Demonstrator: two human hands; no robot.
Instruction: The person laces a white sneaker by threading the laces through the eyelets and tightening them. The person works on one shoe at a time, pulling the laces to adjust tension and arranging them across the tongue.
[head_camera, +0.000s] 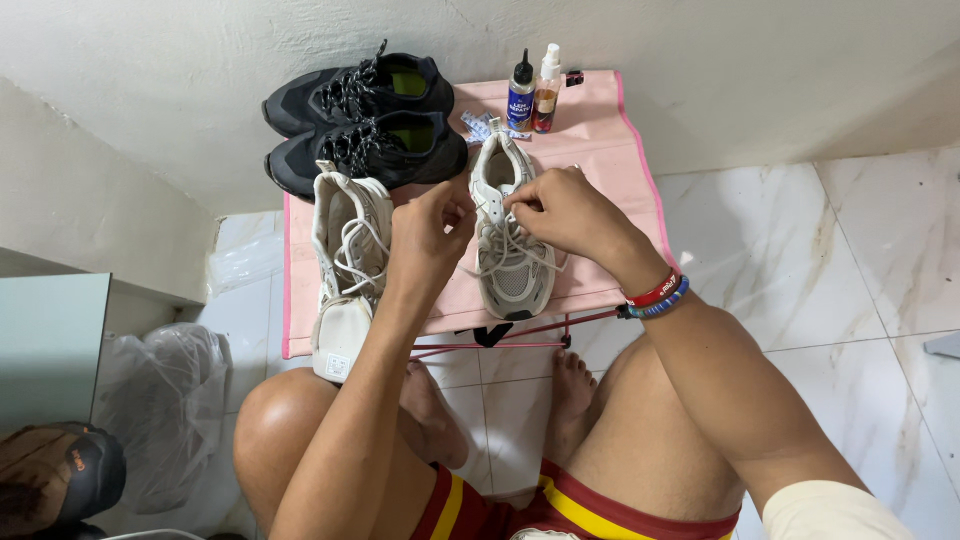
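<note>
On table: four shoes (513, 230), two bottles (533, 92).

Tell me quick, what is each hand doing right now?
Left hand: fingers pinched shut on a lace of the white shoe.
Right hand: fingers pinched shut on the same shoe's lace.

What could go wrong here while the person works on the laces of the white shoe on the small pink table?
1. The two bottles stand upright just behind the white shoe that both the left hand and right hand are working on; a push might topple them.
2. The other white shoe overhangs the pink table front edge, so a knock could drop it.
</note>
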